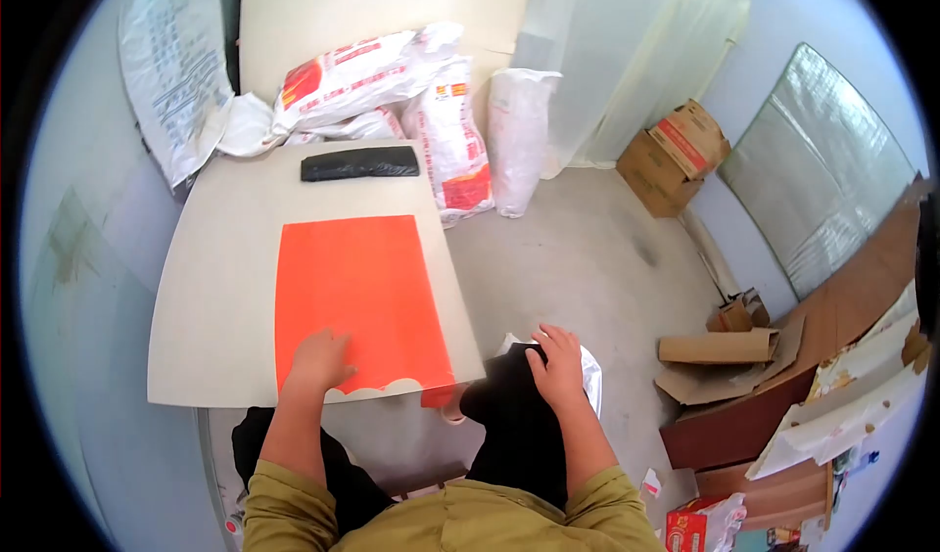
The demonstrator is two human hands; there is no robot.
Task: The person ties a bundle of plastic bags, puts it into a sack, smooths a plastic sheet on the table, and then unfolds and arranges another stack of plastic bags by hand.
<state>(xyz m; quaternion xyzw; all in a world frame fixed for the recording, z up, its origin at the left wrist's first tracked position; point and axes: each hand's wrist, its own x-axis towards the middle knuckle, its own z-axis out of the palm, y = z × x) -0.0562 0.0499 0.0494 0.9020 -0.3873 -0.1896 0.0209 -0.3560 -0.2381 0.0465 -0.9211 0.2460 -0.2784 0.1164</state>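
A flat orange sheet [357,293] lies on the pale table [215,288], its scalloped lower edge near the table's front edge. My left hand [321,359] rests on the sheet's lower left part, fingers apart and nothing held. On my knee in black trousers, to the right of the table, lies my right hand [558,361], its fingers spread and empty. A folded black plastic bundle [359,163] sits at the back of the table, beyond the sheet.
White and red sacks [452,151] and a white roll [522,141] stand behind the table. Cardboard boxes [671,165] are by the far right wall. Flattened cardboard [720,346] and a red box [687,530] lie at the right.
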